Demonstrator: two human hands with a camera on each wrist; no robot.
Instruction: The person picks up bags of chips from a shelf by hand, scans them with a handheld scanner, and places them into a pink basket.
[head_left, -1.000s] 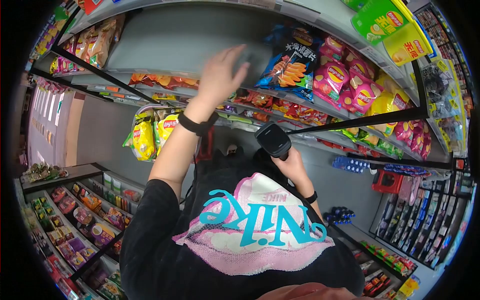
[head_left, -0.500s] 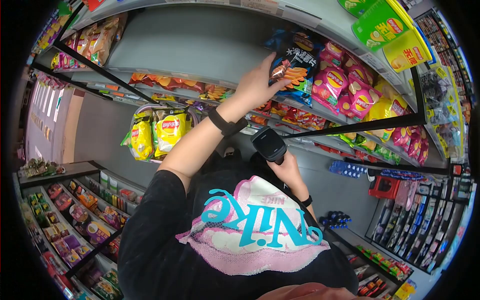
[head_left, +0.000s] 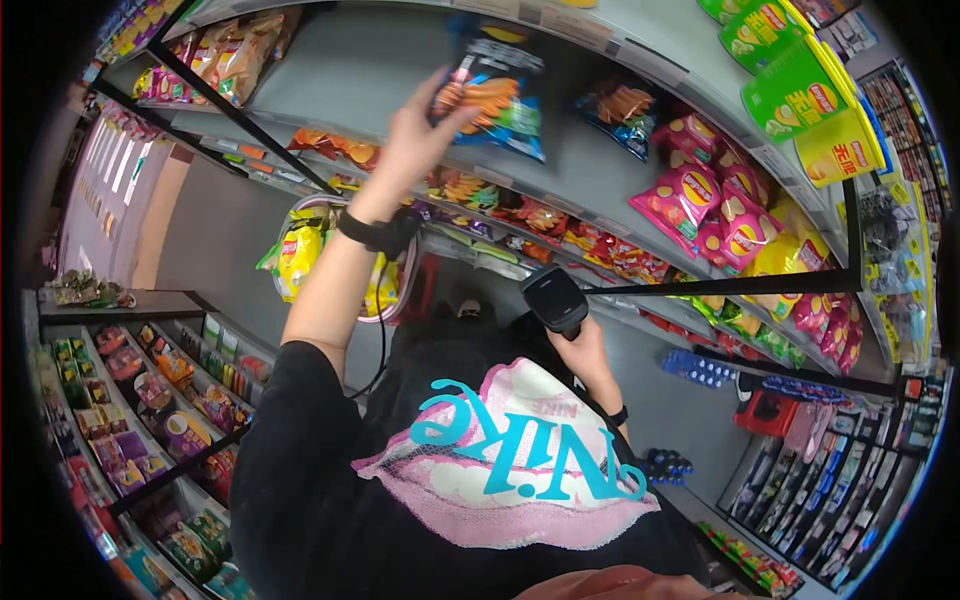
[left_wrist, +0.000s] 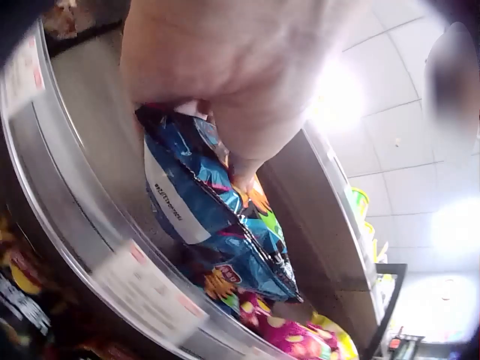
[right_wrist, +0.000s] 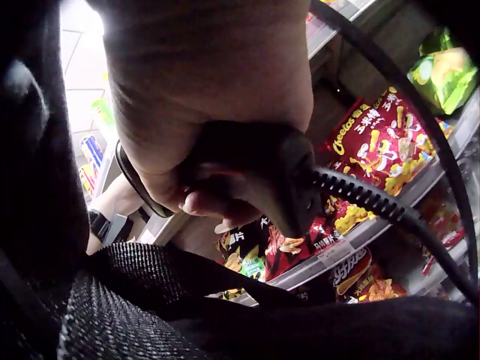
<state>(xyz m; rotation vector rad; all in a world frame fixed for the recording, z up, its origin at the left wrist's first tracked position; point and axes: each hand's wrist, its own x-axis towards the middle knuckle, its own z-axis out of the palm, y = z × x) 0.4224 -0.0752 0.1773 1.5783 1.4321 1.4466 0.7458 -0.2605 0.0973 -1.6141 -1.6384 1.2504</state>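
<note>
In the head view the left hand (head_left: 420, 135) grips a blue-and-black chip bag (head_left: 492, 95) by its side, above the upper shelf. The left wrist view shows that bag (left_wrist: 217, 202) hanging beneath the palm, thumb on its front. A second blue bag (head_left: 618, 112) lies on the shelf to the right, beside pink bags (head_left: 690, 200). At waist height the right hand (head_left: 583, 352) holds a black handheld device (head_left: 555, 298); in the right wrist view its fingers (right_wrist: 217, 206) curl round the device's handle, from which a coiled cable (right_wrist: 367, 196) runs.
A basket (head_left: 402, 290) with yellow chip bags (head_left: 300, 255) stands below the left forearm. Green tubs (head_left: 795, 95) are on the top shelf at the right. A black shelf frame bar (head_left: 740, 284) crosses at the right. Lower shelves carry several snack bags (head_left: 610, 245).
My left hand reached the blue bag, took hold of it and moved it left along the shelf. A second blue bag now shows where it was. The right hand keeps its hold on the device.
</note>
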